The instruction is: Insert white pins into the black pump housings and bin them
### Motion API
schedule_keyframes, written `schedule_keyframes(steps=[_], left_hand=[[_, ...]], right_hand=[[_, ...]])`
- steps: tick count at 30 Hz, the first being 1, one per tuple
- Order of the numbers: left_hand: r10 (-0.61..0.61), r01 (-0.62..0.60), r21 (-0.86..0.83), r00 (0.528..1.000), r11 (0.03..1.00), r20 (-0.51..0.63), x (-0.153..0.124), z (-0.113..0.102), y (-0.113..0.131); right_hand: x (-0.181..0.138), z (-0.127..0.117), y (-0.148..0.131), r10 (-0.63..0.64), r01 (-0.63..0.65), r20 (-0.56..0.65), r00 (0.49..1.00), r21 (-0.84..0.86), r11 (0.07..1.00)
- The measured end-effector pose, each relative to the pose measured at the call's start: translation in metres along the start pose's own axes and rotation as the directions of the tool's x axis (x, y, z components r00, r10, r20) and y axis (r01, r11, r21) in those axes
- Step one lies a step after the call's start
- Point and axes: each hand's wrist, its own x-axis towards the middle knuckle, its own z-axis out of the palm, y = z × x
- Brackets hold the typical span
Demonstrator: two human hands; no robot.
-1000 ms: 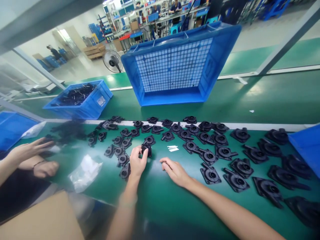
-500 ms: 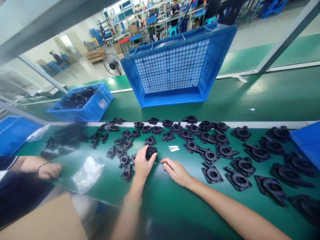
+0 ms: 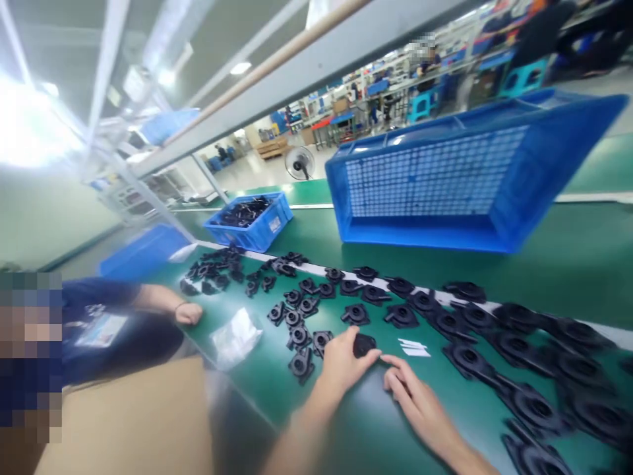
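The left hand (image 3: 341, 363) is partly closed, its thumb and fingers bent around a black part (image 3: 364, 345) over the green table (image 3: 366, 425), in front of the wearer. The right hand (image 3: 415, 399) is half open and holds nothing visible, its index finger extended and the other fingers curled; the index fingertip lies at the tip of the left thumb, though whether the two touch cannot be told. The black part shows only a dark, rounded face beyond the left thumb; the fingers cover much of it, so neither the direction of its spout nor its long axis can be made out. Just beyond, among the other parts (image 3: 401, 316), one spout points left and another right. White strips (image 3: 414, 348) lie near the black part, to its right, roughly side by side and lengthwise from left to right.
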Motion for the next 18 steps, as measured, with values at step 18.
schedule_keyframes(steps=[18], left_hand=[[0.028,0.033,-0.352,0.986,0.935,0.167,-0.011,0.000,0.020]], right_hand=[[0.000,-0.003,0.004,0.131,-0.109,-0.136,0.982,0.154,0.982]])
